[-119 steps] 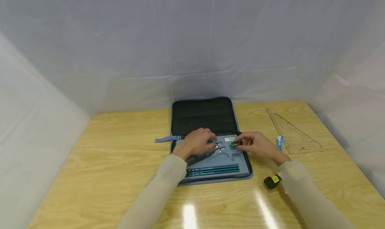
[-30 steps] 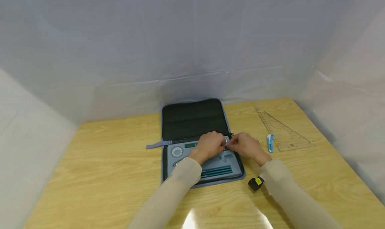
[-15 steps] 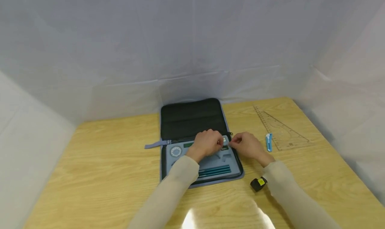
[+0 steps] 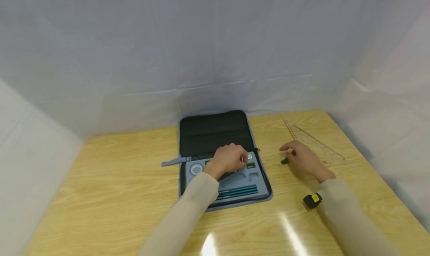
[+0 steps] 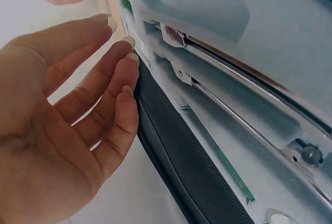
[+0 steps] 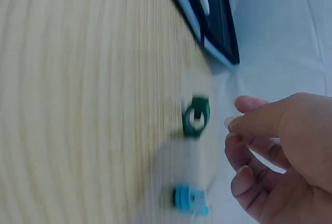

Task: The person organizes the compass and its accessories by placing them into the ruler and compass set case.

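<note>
A zipped drafting case (image 4: pixel 215 136) lies unfolded on the table, its grey tray (image 4: pixel 235 181) holding teal pencils (image 4: pixel 236 191), a round white disc (image 4: pixel 196 169), a small white-and-green block (image 4: pixel 249 156) and a dark green block (image 4: pixel 251 165). Over the tray hovers my left hand (image 4: pixel 229 159), fingers loosely bent with nothing between them; the left wrist view shows metal compasses (image 5: pixel 228 73) in their slots beside it. My right hand (image 4: pixel 304 159) is right of the case, its fingertips apart from a small green piece with a hole (image 6: pixel 196 116) on the table.
A clear set square (image 4: pixel 315 138) lies at the back right, partly behind my right hand. The blue utility knife (image 6: pixel 191 199) shows in the right wrist view. Near my right sleeve sits a black-and-yellow tape measure (image 4: pixel 312 200). White sheeting (image 4: pixel 215 54) walls the table's back and sides.
Four seconds ago my right hand held a dark green block over the tray; it now sits in its slot. My right hand has since moved right, off the case. My left hand stays over the tray.
</note>
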### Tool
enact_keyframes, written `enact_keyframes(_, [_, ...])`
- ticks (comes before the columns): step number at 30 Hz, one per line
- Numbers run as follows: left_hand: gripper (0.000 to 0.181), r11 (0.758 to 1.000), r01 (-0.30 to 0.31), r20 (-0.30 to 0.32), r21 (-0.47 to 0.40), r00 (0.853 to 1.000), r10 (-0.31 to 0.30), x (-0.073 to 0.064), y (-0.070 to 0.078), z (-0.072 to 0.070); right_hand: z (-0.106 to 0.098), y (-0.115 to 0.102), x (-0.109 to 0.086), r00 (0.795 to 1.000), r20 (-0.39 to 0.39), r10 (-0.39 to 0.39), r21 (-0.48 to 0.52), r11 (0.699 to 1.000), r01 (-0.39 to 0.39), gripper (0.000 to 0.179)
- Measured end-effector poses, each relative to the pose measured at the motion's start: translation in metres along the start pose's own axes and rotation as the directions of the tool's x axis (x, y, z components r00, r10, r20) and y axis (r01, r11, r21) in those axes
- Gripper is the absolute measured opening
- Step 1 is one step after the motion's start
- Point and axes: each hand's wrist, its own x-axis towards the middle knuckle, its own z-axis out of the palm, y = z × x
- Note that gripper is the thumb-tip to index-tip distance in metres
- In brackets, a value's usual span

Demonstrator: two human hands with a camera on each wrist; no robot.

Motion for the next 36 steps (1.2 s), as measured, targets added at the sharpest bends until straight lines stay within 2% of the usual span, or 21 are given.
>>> enact_keyframes(3, [0.016, 1.000, -0.009, -0.003, 0.014, 1.000, 0.009, 0.002, 0.002, 0.001, -0.008, 0.011, -0.005, 1.000, 0.009, -0.027, -0.020, 0.999, 0.027, 0.025])
enact_keyframes(10, [0.025, 0.997, -0.024, -0.016, 0.078, 1.000, 0.025, 0.008, 0.014, 0.003, -0.019, 0.024, -0.011, 0.999, 0.036, -0.022, -0.023, 0.999, 0.023, 0.026])
enact_keyframes(14, [0.028, 0.994, -0.065, -0.019, 0.092, 0.998, 0.067, 0.012, 0.023, 0.006, -0.026, 0.032, -0.016, 0.999, 0.031, -0.034, -0.035, 0.999, 0.035, 0.030])
enact_keyframes(18, [0.034, 0.989, -0.127, 0.009, 0.076, 0.992, 0.127, 0.016, 0.031, 0.008, -0.032, 0.044, -0.023, 0.987, -0.007, -0.161, -0.095, 0.983, 0.159, 0.037])
enact_keyframes(22, [0.039, 0.985, -0.159, 0.034, 0.070, 0.987, 0.157, 0.019, 0.037, 0.011, -0.039, 0.058, -0.028, 0.942, -0.026, -0.335, -0.201, 0.925, 0.323, 0.041])
enact_keyframes(25, [0.039, 0.982, -0.170, 0.048, 0.086, 0.985, 0.166, 0.021, 0.041, 0.013, -0.043, 0.065, -0.030, 0.919, 0.019, -0.393, -0.275, 0.882, 0.383, 0.043])
enact_keyframes(29, [0.037, 0.978, -0.188, 0.056, 0.094, 0.981, 0.184, 0.023, 0.046, 0.016, -0.046, 0.068, -0.031, 0.918, 0.091, -0.387, -0.339, 0.854, 0.394, 0.043])
enact_keyframes(32, [0.036, 0.976, -0.200, 0.054, 0.086, 0.979, 0.196, 0.024, 0.048, 0.017, -0.047, 0.068, -0.031, 0.924, 0.117, -0.364, -0.349, 0.856, 0.381, 0.039])
enact_keyframes(36, [0.035, 0.976, -0.204, 0.037, 0.079, 0.979, 0.202, 0.022, 0.046, 0.017, -0.048, 0.067, -0.031, 0.937, 0.129, -0.326, -0.336, 0.874, 0.351, 0.030])
